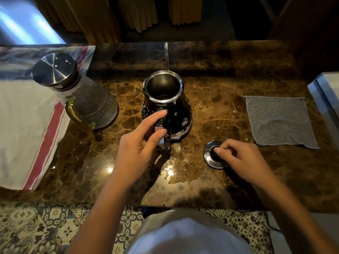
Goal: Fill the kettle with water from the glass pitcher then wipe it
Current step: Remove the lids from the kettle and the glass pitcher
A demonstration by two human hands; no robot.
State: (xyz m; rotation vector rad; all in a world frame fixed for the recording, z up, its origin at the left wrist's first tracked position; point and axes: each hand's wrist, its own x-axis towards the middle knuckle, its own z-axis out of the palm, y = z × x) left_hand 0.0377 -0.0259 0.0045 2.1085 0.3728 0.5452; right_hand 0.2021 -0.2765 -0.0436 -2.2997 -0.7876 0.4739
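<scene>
Kettle point(166, 107) stands lidless mid-worktop point(229, 110), and the left hand point(136, 149) hovers at its handle, fingers loose and apart, gripping nothing. Right hand point(238, 158) pinches the knob of the lid point(215, 155) lying on the worktop; glass pitcher point(82, 92) stands capped to the left, grey cloth point(278, 121) lies right.

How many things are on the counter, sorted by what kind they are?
Kettles: 1, the black kettle, open on top.
Lids: 1, the kettle lid under the right hand.
Pitchers: 1, the glass pitcher.
Cloths: 2, the grey cloth and the striped cloth.
Total: 5
</scene>
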